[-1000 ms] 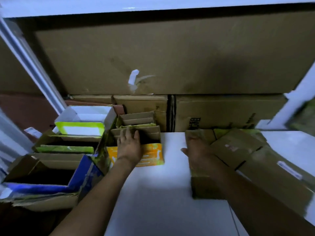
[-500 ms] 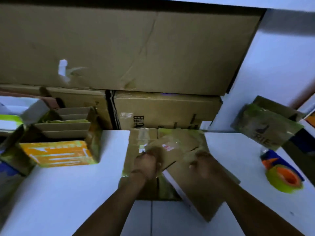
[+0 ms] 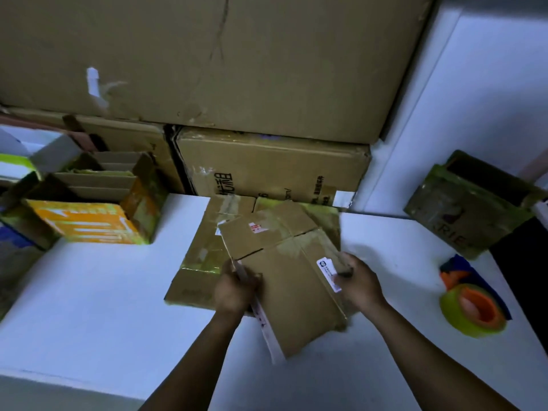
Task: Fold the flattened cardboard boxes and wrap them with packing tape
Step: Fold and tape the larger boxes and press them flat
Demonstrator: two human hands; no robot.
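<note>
The open orange box (image 3: 89,223) at the left holds upright cardboard sheets (image 3: 95,180). On the tabletop (image 3: 89,307) the flattened cardboard box (image 3: 284,262) lies in the middle, with the fingers of the left hand (image 3: 234,292) and the right hand (image 3: 360,284) clamped on its side edges. A second earlier the left hand touched the orange box.

- big plain carton (image 3: 237,54) stacked on a printed carton (image 3: 281,173) at the back of my view
- orange open box (image 3: 86,223) on the left, cardboard pieces standing inside
- white surface (image 3: 89,298) out front
</note>
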